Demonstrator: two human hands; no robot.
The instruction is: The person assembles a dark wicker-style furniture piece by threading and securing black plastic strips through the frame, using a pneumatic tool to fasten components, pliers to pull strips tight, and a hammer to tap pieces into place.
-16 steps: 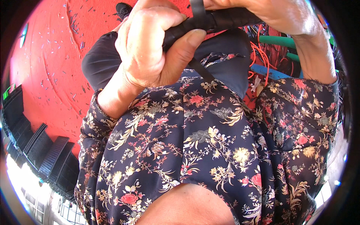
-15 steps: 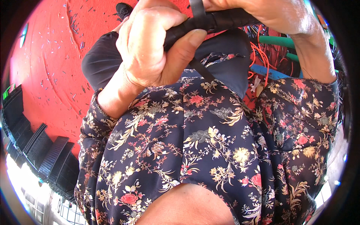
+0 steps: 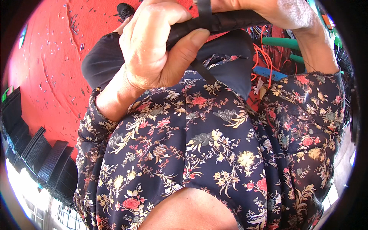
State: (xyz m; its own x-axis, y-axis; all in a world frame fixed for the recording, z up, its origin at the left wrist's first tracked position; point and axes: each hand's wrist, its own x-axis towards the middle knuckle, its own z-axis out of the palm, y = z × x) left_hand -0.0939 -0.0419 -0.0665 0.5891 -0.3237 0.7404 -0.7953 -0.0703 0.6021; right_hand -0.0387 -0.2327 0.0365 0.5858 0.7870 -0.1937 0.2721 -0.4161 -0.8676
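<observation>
At the top of the view, my left hand (image 3: 153,46) is closed round a black bar (image 3: 234,20) that looks like a handle wrapped in flat strip, its thumb pressed along the near side. A flat black strip (image 3: 204,13) crosses the bar just beyond that thumb and runs up out of view. Another strip end (image 3: 204,72) hangs below the bar against my blouse. My right hand (image 3: 280,13) is bent at the wrist by the bar, fingers curled toward the upright strip. The top edge cuts off some of its fingers, so its exact hold is partly hidden.
Black strip offcuts lie scattered on the red floor covering (image 3: 42,76). Black ribbed woven pieces (image 3: 46,157) stand at the lower left. Orange cord (image 3: 264,57), a green tube (image 3: 281,43) and a blue flat piece (image 3: 270,73) lie at right, beside my knee.
The strip at the bar stands slightly more upright, and my right hand has shifted a little up and left. My left hand keeps its grip.
</observation>
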